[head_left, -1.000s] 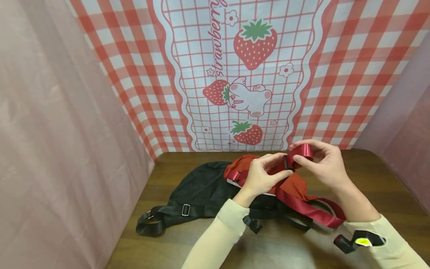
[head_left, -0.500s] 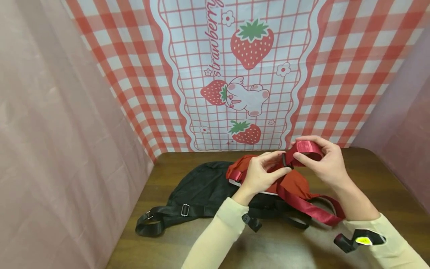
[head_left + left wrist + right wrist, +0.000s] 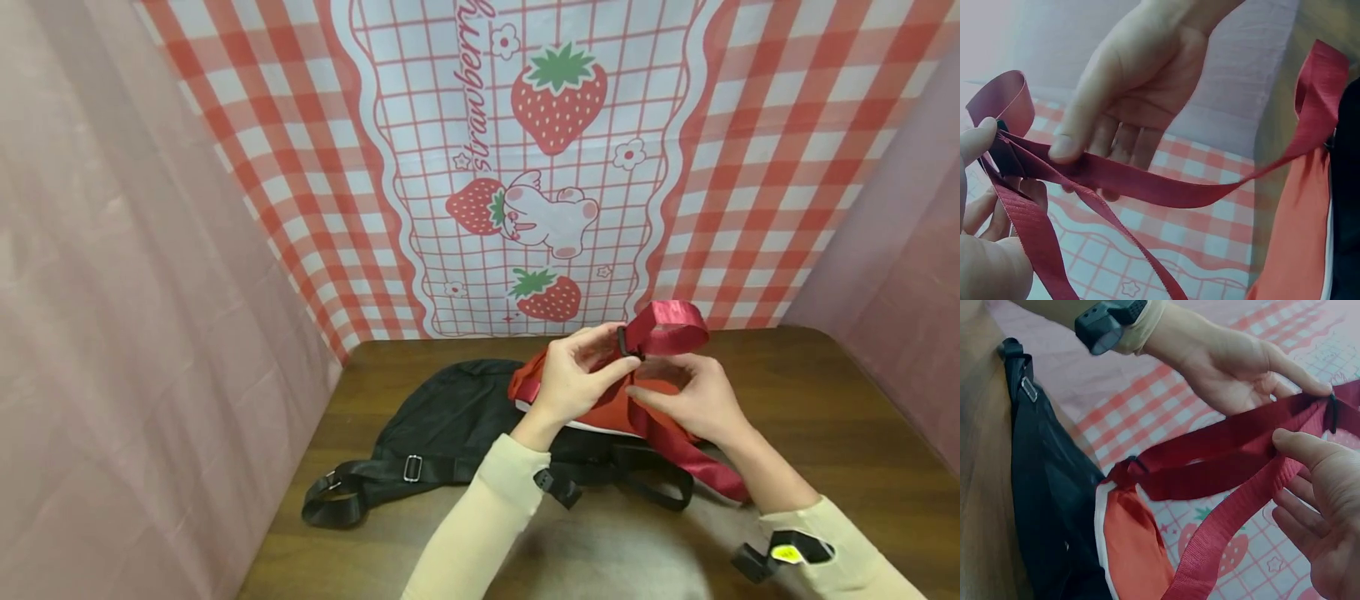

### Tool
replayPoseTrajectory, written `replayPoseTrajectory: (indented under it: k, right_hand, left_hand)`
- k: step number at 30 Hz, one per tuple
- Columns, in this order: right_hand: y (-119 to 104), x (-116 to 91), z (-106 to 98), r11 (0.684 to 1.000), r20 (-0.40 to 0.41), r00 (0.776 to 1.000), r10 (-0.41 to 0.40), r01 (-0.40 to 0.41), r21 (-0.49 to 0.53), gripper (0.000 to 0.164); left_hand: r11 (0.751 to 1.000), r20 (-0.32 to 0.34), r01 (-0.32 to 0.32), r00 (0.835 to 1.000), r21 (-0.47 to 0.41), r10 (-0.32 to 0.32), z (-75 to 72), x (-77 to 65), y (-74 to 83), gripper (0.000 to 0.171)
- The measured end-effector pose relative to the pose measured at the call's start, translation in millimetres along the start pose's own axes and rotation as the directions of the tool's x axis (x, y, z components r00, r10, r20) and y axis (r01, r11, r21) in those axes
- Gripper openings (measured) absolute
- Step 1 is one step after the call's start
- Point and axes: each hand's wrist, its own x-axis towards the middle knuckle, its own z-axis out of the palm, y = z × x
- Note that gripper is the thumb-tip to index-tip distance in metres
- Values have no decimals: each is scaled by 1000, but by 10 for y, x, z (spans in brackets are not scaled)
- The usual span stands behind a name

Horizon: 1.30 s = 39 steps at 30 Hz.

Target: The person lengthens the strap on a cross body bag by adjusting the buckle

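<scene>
My left hand (image 3: 566, 379) pinches a black slider buckle (image 3: 622, 340) on a red webbing strap. Beyond the buckle, a loop (image 3: 675, 325) of this strap stands up free. Just below the loop, my right hand (image 3: 693, 396) pinches the strap (image 3: 1210, 531) close to the buckle between thumb and fingers. In the left wrist view, strap lengths (image 3: 1191, 195) run from the buckle toward the bag. Both hands are above a black bag (image 3: 457, 408) with an orange-red part (image 3: 600, 419) edged in white, partly hidden behind the hands.
The bag lies on a brown wooden table (image 3: 600, 542). Its black strap (image 3: 337, 508) with a metal adjuster (image 3: 412, 468) trails to the left. Behind stands a strawberry-print checked cloth (image 3: 525, 125); a pink curtain (image 3: 150, 292) hangs at the left.
My right hand has left the strap loop and moved down and left to the strap below the buckle. The loop has grown and now stands free. My left hand shifted slightly up and left.
</scene>
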Motion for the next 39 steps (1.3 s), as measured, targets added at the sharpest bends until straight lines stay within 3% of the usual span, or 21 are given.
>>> replayPoseTrajectory:
  k: [6, 14, 21, 28, 31, 36, 39]
  right_hand:
    - [36, -87, -47, 988, 46, 998, 31, -24, -150, 43]
    - [4, -14, 14, 998, 17, 999, -35, 36, -50, 37]
    - [44, -97, 27, 984, 83, 995, -46, 60, -165, 48]
    - [-35, 1, 81, 992, 0, 995, -103, 103, -68, 43]
    - [-34, -26, 73, 989, 2, 996, -93, 93, -111, 43]
    - [12, -74, -27, 952, 115, 990, -85, 114, -285, 44]
    - [-34, -17, -125, 949, 129, 987, -95, 129, -287, 49]
  left_hand:
    - [1000, -18, 10, 1000, 7, -10, -15, -29, 28, 46]
    - [1000, 14, -2, 1000, -6, 2, 12, -46, -12, 47]
    - [999, -5, 3, 1000, -37, -3, -15, -51, 31, 45]
    - [998, 8, 11, 1000, -61, -11, -10, -56, 28, 47]
    - [999, -6, 7, 1000, -50, -8, -21, -61, 44, 47]
    - [999, -23, 10, 1000, -33, -11, -56, -70, 59, 46]
    - [999, -9, 21, 1000, -34, -21, -67, -77, 47, 46]
